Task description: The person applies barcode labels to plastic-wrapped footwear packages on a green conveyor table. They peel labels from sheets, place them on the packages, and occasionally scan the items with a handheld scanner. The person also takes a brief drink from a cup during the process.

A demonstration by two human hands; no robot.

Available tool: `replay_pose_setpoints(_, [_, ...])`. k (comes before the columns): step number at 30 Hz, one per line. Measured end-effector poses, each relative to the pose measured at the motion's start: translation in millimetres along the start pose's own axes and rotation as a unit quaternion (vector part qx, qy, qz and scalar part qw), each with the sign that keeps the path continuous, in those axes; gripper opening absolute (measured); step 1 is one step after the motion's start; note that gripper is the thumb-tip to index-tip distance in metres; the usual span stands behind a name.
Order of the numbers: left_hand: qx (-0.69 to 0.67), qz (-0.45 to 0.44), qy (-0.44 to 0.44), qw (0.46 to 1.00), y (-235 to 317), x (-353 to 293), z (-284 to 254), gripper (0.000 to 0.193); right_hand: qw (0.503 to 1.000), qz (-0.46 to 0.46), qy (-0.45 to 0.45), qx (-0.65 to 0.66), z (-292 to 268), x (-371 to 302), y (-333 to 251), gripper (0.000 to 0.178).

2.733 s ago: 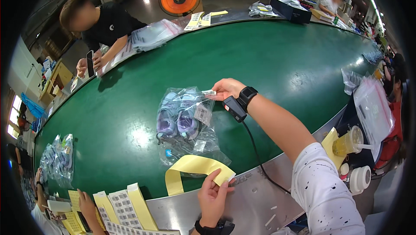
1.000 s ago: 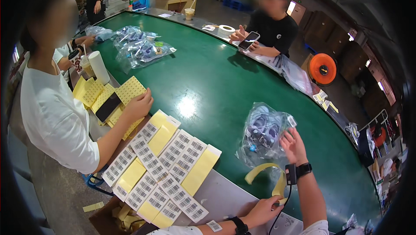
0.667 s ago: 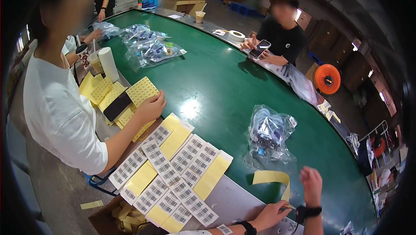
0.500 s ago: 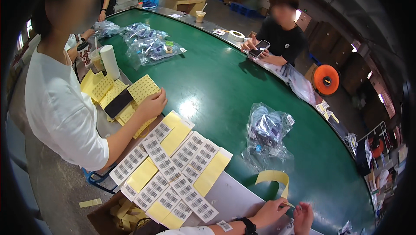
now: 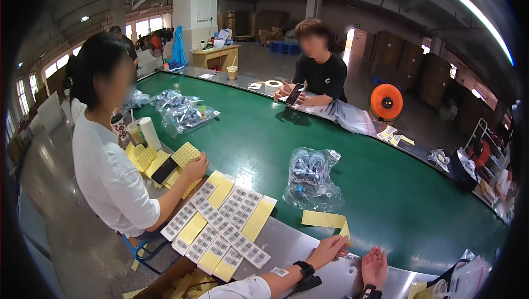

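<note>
A yellow label backing strip (image 5: 324, 219) bends over the near edge of the green belt table. My left hand (image 5: 330, 249) pinches its end between thumb and fingers. A dark band circles the left wrist, and a small barcode label (image 5: 280, 272) sticks to the forearm. My right hand (image 5: 374, 266) is turned palm up above the metal edge, apart from the strip, fingers loosely curled and nothing visible in it. Just beyond the strip lies a clear bag (image 5: 313, 175) holding blue-grey shoes. Left of my arm, overlapping barcode label sheets (image 5: 237, 211) cover the metal ledge.
Beside me on the left, a person in white (image 5: 113, 166) rests a hand by yellow sticker sheets and a phone (image 5: 164, 171). Across the green belt (image 5: 248, 117), another person holds a phone (image 5: 295, 94). Bagged goods (image 5: 182, 111) lie farther left; an orange fan (image 5: 387, 102) stands beyond.
The view has tilted up. My right hand has moved away from my left and turned palm up. The strip in my left hand has swung from a curl to a flatter bend.
</note>
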State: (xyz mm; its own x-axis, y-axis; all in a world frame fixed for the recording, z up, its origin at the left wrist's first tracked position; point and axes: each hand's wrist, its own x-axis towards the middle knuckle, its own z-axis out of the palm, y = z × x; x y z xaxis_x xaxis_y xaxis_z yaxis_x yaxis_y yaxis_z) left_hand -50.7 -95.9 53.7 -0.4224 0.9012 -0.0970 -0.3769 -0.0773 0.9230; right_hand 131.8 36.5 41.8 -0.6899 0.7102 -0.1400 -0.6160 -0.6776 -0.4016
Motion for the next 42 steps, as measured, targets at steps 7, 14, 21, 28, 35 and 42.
replay_pose_setpoints(7, [0.122,0.041,-0.071,0.989,67,-93,22,0.03,0.998,0.044,-0.042,0.023,-35,-6,-16,0.021])
replay_pose_setpoints(14, [0.339,-0.024,0.0,0.94,192,-252,-43,0.029,0.998,0.055,-0.03,0.031,-65,-7,-27,0.018])
replay_pose_setpoints(21, [0.38,-0.272,0.394,0.792,115,-422,-185,0.042,0.996,0.075,-0.032,0.04,-57,2,-16,0.017])
replay_pose_setpoints(28, [0.338,-0.51,0.389,0.689,-57,-531,-262,0.041,0.997,0.059,-0.041,0.014,-57,-2,-3,0.018])
replay_pose_setpoints(35, [0.276,-0.477,0.415,0.724,-116,-531,-276,0.035,0.997,0.048,-0.059,-0.024,-57,-5,6,0.017])
replay_pose_setpoints(42, [0.299,-0.434,0.414,0.742,-98,-510,-278,0.031,0.998,0.048,-0.043,-0.028,-56,-12,11,0.016])
